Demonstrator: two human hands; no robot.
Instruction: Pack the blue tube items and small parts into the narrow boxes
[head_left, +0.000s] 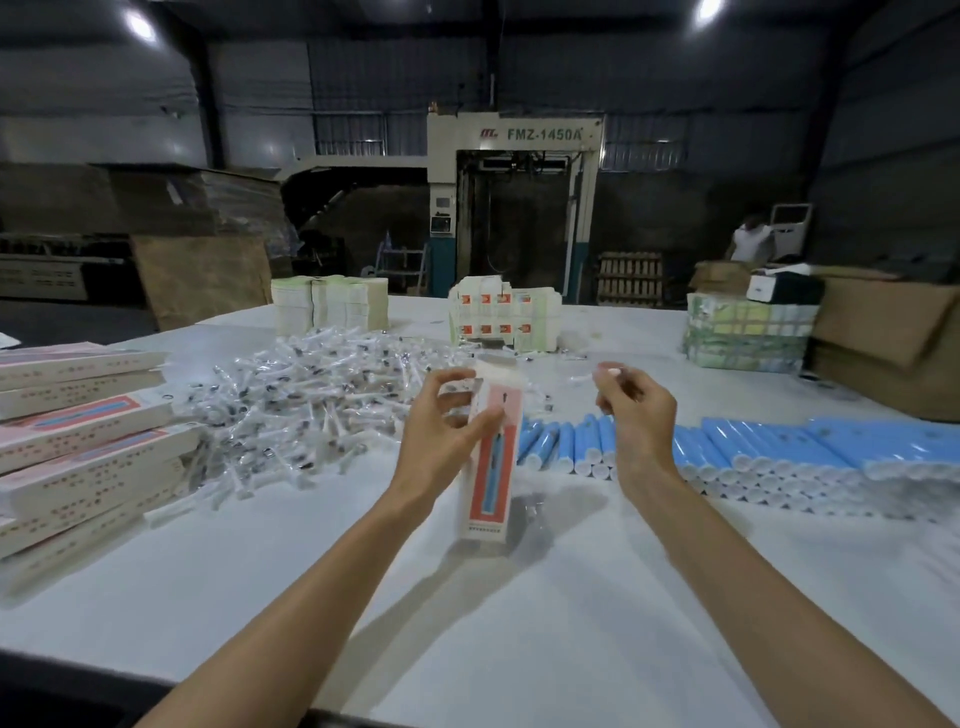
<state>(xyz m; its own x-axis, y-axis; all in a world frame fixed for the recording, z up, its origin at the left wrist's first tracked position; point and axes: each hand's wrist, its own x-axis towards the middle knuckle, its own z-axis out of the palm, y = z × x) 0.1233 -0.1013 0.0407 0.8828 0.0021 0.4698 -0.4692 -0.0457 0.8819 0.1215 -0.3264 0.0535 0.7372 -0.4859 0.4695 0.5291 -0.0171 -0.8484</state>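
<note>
My left hand (444, 431) grips a narrow white and red box (491, 467) upright above the table, its top flap open. My right hand (631, 410), just right of the box top, pinches a small clear part (605, 373) between thumb and fingers. A long row of blue tubes (753, 452) lies on the table behind and to the right of my hands. A heap of small clear bagged parts (311, 400) spreads out to the left of the box.
Packed narrow boxes (78, 441) are stacked at the left edge of the white table (519, 597). Bundles of flat box blanks (330, 306) (501, 312) (748, 332) stand at the far side. A cardboard carton (883, 338) sits far right.
</note>
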